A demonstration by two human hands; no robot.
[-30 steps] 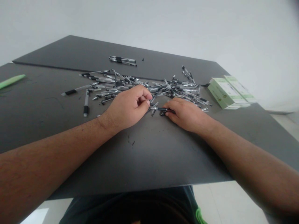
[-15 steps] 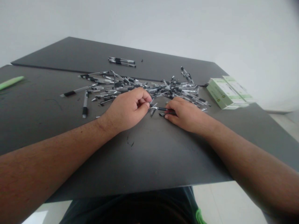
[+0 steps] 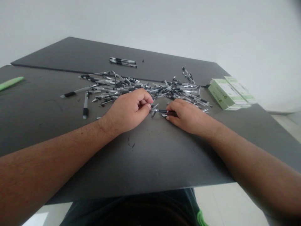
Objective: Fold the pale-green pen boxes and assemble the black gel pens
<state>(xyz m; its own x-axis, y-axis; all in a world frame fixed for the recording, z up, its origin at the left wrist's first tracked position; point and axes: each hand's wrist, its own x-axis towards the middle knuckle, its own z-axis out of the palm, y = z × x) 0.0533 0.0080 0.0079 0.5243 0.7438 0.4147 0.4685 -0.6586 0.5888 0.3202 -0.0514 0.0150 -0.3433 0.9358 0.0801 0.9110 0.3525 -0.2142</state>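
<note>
My right hand [image 3: 184, 114] is closed around a pen [image 3: 160, 110], whose thin pale tip points left toward my other hand. A black cap with a clip [image 3: 164, 115] sticks out by the right thumb. My left hand [image 3: 131, 108] is closed in a pinch just left of the pen tip; a small dark piece shows at its fingertips, too little to name. Whether the pen tip touches the left fingers I cannot tell. Behind both hands spreads a loose heap of clear and black pens [image 3: 131, 83], and small clear pieces [image 3: 154, 112] lie between the hands.
Two pens [image 3: 122, 61] lie side by side on the rear table [image 3: 82, 51]. Green and white boxes [image 3: 227, 94] stand at the right. A light green object [image 3: 11, 83] lies at the far left. A single pen [image 3: 86, 105] points toward me left of the heap.
The pen's tip has come slightly down and away from my left fingertips. My right hand has shifted a very little downward; my left hand stays in place.
</note>
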